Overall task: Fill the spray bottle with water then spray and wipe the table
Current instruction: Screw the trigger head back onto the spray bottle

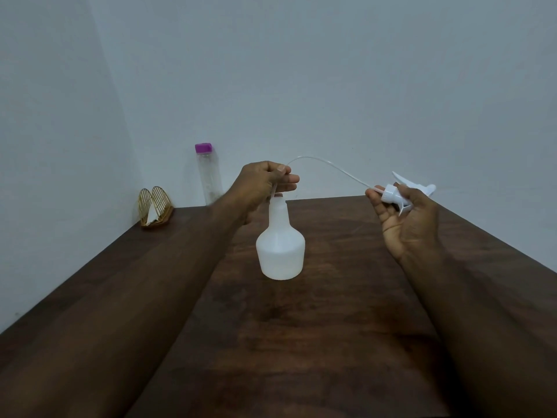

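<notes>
A white translucent spray bottle (280,245) stands upright in the middle of the dark wooden table (301,342), its neck uncapped. My left hand (265,182) hovers just over the neck and pinches the thin clear dip tube (328,165) near its free end. The tube arcs to the right to the white trigger spray head (401,191), which my right hand (404,218) holds, fingers curled round it, off the bottle and above the table. A clear water bottle with a purple cap (208,173) stands at the back left by the wall.
A gold wire napkin holder (155,211) with a white napkin sits in the back left corner of the table. Grey walls close the table in at the back and left. The table's right edge runs diagonally on the right.
</notes>
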### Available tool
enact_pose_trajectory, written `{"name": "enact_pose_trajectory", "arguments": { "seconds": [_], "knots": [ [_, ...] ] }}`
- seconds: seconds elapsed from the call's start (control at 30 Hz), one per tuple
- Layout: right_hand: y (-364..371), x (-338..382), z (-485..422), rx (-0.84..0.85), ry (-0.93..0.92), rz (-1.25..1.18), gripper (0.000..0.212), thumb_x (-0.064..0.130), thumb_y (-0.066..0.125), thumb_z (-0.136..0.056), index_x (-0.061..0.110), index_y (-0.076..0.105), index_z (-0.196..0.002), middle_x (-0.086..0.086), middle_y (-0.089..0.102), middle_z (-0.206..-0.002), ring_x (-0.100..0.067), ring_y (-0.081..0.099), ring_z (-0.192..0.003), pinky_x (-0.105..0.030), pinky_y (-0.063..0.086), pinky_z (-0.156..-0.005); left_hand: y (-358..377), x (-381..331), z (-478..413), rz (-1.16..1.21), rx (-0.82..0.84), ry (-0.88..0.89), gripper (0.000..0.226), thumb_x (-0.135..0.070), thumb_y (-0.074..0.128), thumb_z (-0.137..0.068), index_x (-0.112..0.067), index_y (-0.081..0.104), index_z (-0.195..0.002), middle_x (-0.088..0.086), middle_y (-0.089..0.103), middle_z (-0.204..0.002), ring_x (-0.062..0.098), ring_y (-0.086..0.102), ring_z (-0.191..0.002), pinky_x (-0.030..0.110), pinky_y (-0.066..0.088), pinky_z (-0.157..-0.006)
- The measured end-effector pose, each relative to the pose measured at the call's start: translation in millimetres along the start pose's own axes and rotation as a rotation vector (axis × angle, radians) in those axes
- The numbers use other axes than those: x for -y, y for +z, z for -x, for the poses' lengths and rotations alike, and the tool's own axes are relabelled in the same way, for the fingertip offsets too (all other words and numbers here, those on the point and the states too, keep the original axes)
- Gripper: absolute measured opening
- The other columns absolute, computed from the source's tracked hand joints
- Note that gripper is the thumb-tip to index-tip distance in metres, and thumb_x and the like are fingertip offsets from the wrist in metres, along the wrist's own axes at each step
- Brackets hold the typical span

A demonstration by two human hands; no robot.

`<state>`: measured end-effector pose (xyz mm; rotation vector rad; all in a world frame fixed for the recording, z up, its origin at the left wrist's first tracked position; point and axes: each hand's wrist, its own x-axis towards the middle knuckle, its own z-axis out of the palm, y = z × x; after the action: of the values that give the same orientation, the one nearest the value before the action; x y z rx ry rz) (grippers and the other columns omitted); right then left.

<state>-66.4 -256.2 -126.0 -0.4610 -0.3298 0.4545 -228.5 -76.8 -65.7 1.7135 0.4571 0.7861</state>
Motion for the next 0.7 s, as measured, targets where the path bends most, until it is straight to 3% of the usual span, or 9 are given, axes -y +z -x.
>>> {"name": "enact_pose_trajectory", "arguments": {
  "seconds": [0.17,0.27,0.4,0.53,0.7],
  "knots": [
    [0,0,2,-0.017,-0.006,0.013,0.026,0.003,0.048,-0.096,0.002,0.042,-0.121,-0.020,0.055,-0.097,-0.029,0.067,-0.090,-0.042,0.060,-0.081,3,7,3,-0.025,0.024,0.014,0.016,-0.022,0.056,-0.098,-0.008,0.062,-0.099,0.009,0.075,-0.100,0.021,0.072,-0.093,0.035,0.055,-0.081],
    [-1,-1,3,-0.018,-0.013,0.122,0.027,0.009,0.047,-0.097,0.002,0.043,-0.123,-0.019,0.062,-0.093,-0.025,0.071,-0.074,-0.032,0.061,-0.069,2,17,9,-0.052,-0.004,0.020,0.015,-0.020,0.057,-0.098,-0.007,0.065,-0.097,0.009,0.075,-0.099,0.024,0.070,-0.097,0.033,0.056,-0.082],
    [0,-3,3,-0.009,-0.047,0.208,0.023,0.014,0.051,-0.098,0.006,0.048,-0.119,-0.015,0.064,-0.092,-0.018,0.066,-0.064,-0.026,0.055,-0.058,0,31,19,-0.103,-0.069,0.019,0.016,-0.022,0.057,-0.097,-0.010,0.068,-0.098,0.001,0.075,-0.094,0.019,0.069,-0.097,0.026,0.055,-0.073],
    [3,-9,5,0.036,-0.075,0.242,0.019,0.017,0.060,-0.096,0.010,0.056,-0.113,-0.011,0.064,-0.093,-0.011,0.060,-0.064,-0.023,0.051,-0.059,3,47,24,-0.088,-0.161,0.051,0.020,-0.036,0.054,-0.098,-0.023,0.065,-0.109,-0.005,0.075,-0.094,0.017,0.070,-0.096,0.041,0.056,-0.089],
    [9,-14,10,0.168,-0.032,0.260,0.023,-0.003,0.059,-0.090,0.002,0.059,-0.113,-0.013,0.060,-0.101,-0.011,0.060,-0.071,-0.022,0.054,-0.069,9,67,33,-0.220,-0.197,0.180,0.024,-0.048,0.054,-0.094,-0.037,0.060,-0.114,-0.004,0.069,-0.115,0.016,0.064,-0.109,0.044,0.051,-0.097]
  ]
}}
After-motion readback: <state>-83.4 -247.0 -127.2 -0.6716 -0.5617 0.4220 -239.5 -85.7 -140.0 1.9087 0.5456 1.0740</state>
